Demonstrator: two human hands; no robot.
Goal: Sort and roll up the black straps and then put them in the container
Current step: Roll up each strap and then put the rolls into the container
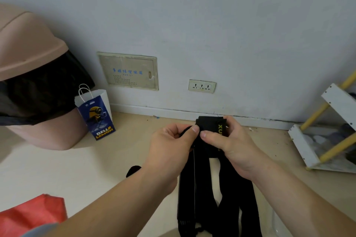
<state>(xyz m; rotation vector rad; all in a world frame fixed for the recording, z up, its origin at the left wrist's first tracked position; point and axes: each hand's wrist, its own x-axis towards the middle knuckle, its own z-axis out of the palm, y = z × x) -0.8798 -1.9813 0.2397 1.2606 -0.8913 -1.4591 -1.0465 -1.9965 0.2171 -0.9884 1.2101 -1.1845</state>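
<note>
Both hands hold a black strap (pixel 207 184) up in front of me. My left hand (pixel 171 140) pinches its upper end between thumb and curled fingers. My right hand (pixel 223 138) grips the folded top of the strap, where yellow letters show. The long black lengths hang down from my hands toward the bottom of the view. Part of another black piece (pixel 133 170) peeks out behind my left forearm on the floor.
A pink bin (pixel 28 57) with a black liner stands at the left, a blue paper bag (pixel 98 115) beside it. A red bag (pixel 32 213) lies at the lower left. A white and yellow rack (pixel 327 131) stands at the right. The wall bears a socket (pixel 201 86).
</note>
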